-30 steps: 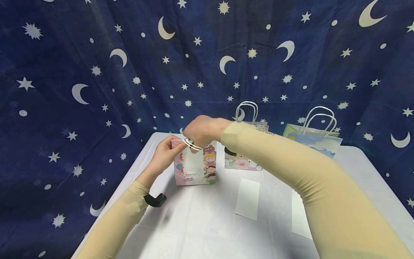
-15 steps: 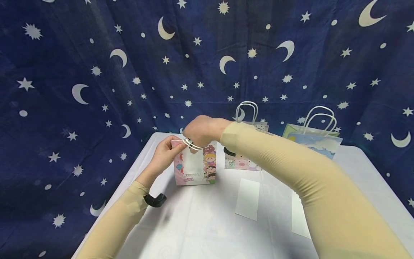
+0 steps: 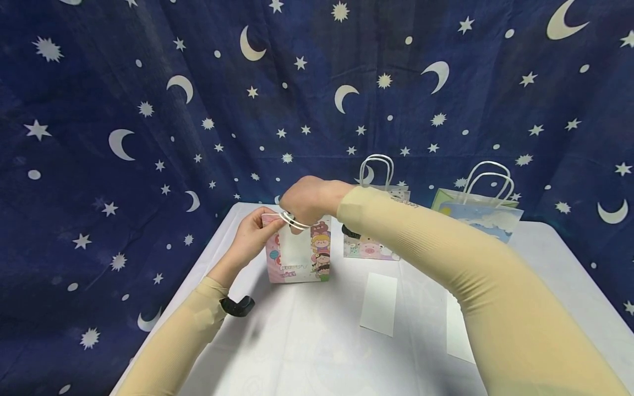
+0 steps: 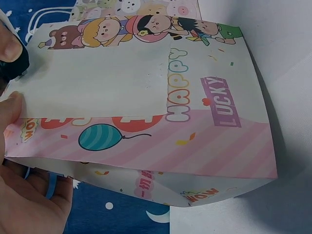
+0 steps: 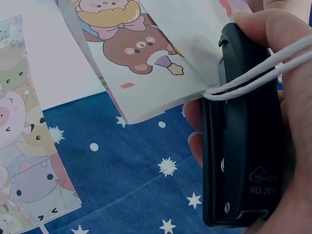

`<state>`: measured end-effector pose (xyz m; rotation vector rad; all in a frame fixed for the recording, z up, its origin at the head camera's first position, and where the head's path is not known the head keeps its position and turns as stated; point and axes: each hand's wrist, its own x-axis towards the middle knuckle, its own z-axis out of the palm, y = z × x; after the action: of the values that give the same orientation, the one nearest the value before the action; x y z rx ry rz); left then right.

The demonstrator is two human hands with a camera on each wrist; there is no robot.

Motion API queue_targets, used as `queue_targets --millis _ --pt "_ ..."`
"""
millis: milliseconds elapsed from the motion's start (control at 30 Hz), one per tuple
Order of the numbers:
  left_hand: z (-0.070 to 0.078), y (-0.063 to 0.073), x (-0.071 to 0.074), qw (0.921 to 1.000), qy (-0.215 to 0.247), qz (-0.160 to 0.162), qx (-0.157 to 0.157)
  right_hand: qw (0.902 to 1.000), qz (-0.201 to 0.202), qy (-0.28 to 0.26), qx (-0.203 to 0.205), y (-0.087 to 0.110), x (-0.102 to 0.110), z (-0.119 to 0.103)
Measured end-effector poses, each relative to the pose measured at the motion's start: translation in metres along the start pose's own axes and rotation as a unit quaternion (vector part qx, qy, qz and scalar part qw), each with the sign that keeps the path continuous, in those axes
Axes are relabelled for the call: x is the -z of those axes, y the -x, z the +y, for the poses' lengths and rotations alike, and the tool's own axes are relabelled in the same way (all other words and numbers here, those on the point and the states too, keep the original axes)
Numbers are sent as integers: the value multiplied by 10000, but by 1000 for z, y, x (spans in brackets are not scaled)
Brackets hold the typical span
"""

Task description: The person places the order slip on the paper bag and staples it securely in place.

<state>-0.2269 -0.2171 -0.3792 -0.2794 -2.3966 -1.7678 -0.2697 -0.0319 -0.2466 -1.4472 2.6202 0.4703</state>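
A pink and white cartoon gift bag (image 3: 322, 258) stands on the table, a blank white card (image 4: 97, 83) flat against its front near the top edge. My left hand (image 3: 250, 236) pinches the card and the bag's top edge, thumb in front and fingers behind. Over the bag's top, my right hand (image 3: 309, 201) grips a black stapler (image 5: 251, 165). The stapler's mouth straddles the bag's rim and the card. White rope handles (image 5: 273, 73) hang across the stapler toward my right hand. In the head view the right hand hides most of the stapler.
An animal-print bag (image 3: 369, 250) with white handles stands to the right, partly behind my right sleeve. Farther right are a blue sky-print bag (image 3: 487, 220) and a green bag (image 3: 444, 199). White cards (image 3: 379, 304) lie on the white tablecloth (image 3: 307, 341).
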Motion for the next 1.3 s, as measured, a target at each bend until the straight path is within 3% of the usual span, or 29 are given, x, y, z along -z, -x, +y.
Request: queue_targets --millis 1300 --pt "-4 -3 -1 10000 -86 -7 -42 9995 194 212 87 -7 -4 2"
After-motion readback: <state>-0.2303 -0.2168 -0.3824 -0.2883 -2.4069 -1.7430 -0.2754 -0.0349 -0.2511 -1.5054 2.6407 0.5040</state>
